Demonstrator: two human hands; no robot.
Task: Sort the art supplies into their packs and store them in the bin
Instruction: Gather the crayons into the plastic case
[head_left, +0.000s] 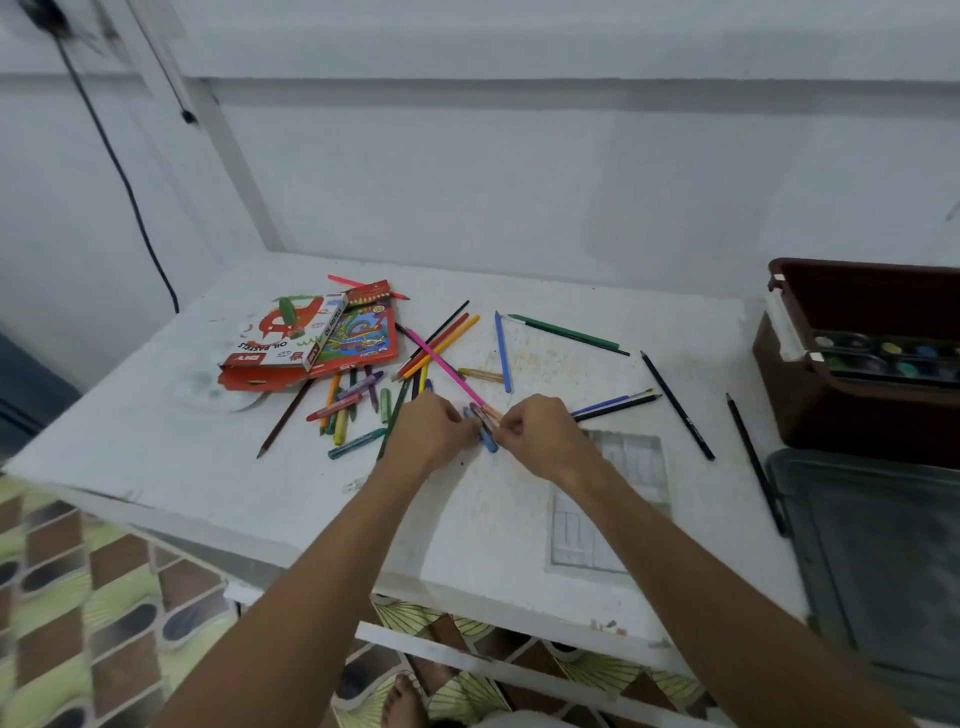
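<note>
both hands met near the middle of the surface (519, 519), the left hand (434, 431) and the right hand (545, 434) each with a curled grip pinched on a small bundle of crayons (485, 423) held between them, blue and orange sticks showing in the gap; how many sticks were in the bundle could not be told. by the look of things the job was barely begun. the oil pastel box (275, 345) lay at the far left with its flap open and a green pastel resting on top, and the coloured pencil pack (363, 340) lay just beside it, partly under it; whether either held anything inside could not be seen. a loose heap of crayons and pastels (353, 410) was scattered near those packs, to the left of the hands, and coloured pencils (441, 345) were fanned out just beyond the hands, with a blue pencil (503, 353), a green pencil (563, 330) and two dark pencils (678, 405) lying well apart toward the right. the brown bin (789, 410) stood at the far right edge and already held a watercolour palette (883, 358); a dark lid (883, 561) lay near it on the right. judged from this, nearly all the sticks and pencils were yet to be gathered into their packs, and neither pack was yet in the bin.
</note>
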